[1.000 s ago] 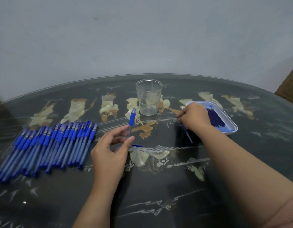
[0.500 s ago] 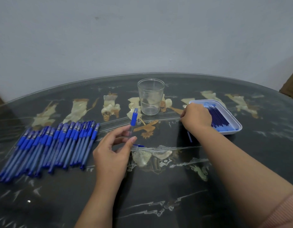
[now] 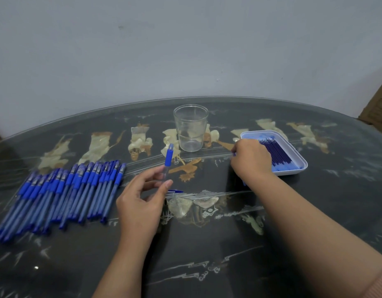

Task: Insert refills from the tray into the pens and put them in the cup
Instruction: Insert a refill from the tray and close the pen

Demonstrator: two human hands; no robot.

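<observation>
I log the left hand [image 3: 140,203] pinching a pen [image 3: 168,160] upright near the cup [image 3: 190,127], the right hand [image 3: 252,160] knuckles-up at the tray [image 3: 301,166] edge beside the refills [image 3: 278,151], its grip hidden so I cannot tell, other pens [image 3: 63,194] rowed at left.

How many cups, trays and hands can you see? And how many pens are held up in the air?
cup: 1
tray: 1
hands: 2, left hand and right hand
pen held up: 1
Total: 5
</observation>
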